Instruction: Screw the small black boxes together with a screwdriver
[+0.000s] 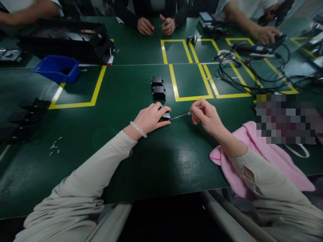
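My left hand is closed around a small black block-shaped part on the green table, its fingers covering much of it. In my right hand is a screwdriver, held in a pinch by the handle. Its thin metal shaft points left, and the tip reaches the right side of the part; whether it touches a screw there is too small to tell. Two similar black blocks with small shiny bits on their sides stand one behind the other just beyond my left hand.
Small metal pieces lie at left, near black parts. A blue bin and a long black rack stand further back. Cables and a pink cloth are at right. A co-worker's hands rest across the table.
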A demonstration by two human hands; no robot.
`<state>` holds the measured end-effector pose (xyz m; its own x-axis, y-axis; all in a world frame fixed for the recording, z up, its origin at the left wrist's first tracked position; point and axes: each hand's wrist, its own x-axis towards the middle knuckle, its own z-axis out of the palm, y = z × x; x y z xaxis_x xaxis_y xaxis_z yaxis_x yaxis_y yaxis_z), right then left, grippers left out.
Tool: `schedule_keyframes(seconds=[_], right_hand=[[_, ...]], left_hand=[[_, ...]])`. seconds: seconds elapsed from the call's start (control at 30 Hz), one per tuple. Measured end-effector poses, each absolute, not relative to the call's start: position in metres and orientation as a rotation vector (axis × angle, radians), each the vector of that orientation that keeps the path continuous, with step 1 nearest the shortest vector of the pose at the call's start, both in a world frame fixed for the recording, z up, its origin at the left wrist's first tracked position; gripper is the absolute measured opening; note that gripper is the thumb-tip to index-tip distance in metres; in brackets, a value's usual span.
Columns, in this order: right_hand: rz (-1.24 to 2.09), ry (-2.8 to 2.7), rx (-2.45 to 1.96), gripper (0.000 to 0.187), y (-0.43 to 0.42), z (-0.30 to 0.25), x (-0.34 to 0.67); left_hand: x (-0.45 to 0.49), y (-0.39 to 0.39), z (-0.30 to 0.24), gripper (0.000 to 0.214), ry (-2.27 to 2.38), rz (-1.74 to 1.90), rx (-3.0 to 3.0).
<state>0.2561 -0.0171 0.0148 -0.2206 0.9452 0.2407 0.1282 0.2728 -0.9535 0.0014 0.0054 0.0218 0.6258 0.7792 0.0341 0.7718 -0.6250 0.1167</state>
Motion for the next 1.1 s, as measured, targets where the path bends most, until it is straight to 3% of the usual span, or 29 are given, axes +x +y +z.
schedule_keyframes(seconds=[1.1], right_hand=[[1.063,-1.614,-1.042,0.034,-0.0167,0.0139,0.2575]], left_hand=[[0.0015,0.0053,0.0219,0.046,1.313,0.136,2.744]])
